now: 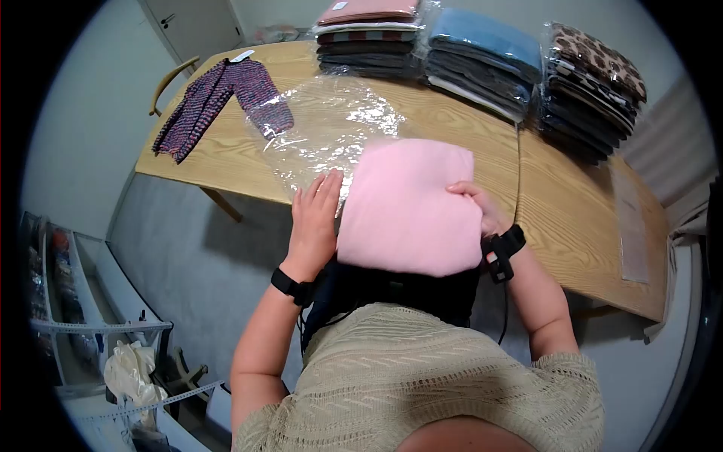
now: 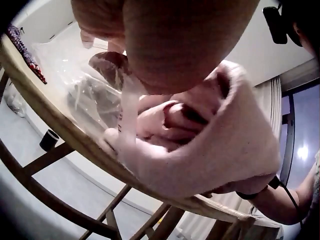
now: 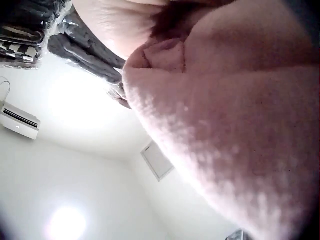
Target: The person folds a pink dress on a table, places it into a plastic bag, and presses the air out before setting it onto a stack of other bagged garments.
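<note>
A folded pink fleecy garment hangs over the front edge of the table, close before the body. At its right side my right hand grips it, thumb on top and the other fingers hidden beneath. My left hand lies along the garment's left side with fingers straight, at the near edge of a clear plastic bag. In the left wrist view, a strip of the bag overlaps the pink folds. The right wrist view is largely filled by the pink cloth.
On the wooden table, a multicolour knitted garment lies at the left. Bagged clothes stand along the back in a pink-topped stack, a blue-topped stack and a leopard-print-topped stack. A flat clear bag lies at the right.
</note>
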A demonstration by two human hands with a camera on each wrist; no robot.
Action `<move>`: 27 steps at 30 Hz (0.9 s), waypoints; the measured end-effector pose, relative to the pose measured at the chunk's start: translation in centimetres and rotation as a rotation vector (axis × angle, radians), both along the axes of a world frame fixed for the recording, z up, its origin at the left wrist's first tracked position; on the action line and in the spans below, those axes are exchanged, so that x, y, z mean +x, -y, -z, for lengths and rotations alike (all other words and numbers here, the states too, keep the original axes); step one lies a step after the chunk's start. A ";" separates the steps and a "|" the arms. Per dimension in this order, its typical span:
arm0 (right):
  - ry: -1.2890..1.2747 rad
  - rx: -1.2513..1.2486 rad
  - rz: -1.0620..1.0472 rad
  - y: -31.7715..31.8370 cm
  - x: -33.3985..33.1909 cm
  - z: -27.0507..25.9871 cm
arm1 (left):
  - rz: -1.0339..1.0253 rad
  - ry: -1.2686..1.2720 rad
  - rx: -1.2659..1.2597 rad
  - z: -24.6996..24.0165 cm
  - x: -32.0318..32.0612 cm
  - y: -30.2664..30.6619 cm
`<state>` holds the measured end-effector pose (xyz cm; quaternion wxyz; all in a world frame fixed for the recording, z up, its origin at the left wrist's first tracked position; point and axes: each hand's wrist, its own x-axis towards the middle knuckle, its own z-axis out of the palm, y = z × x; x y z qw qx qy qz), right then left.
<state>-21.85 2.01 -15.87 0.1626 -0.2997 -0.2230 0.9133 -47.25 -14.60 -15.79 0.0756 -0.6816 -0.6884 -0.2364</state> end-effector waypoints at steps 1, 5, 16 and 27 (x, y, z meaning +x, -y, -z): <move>0.016 0.006 0.030 -0.6 0.0 -0.2 | -0.011 -0.005 -0.002 0.1 0.0 0.2; -0.063 -0.046 0.118 -0.7 -1.2 -0.9 | 0.025 0.007 -0.027 -0.1 0.2 0.3; 0.007 -0.011 0.299 2.7 -5.0 2.8 | -0.028 0.153 0.124 0.6 0.9 -0.6; -0.239 -0.211 0.300 2.6 -8.6 0.9 | 0.084 -0.011 0.349 0.3 0.3 3.3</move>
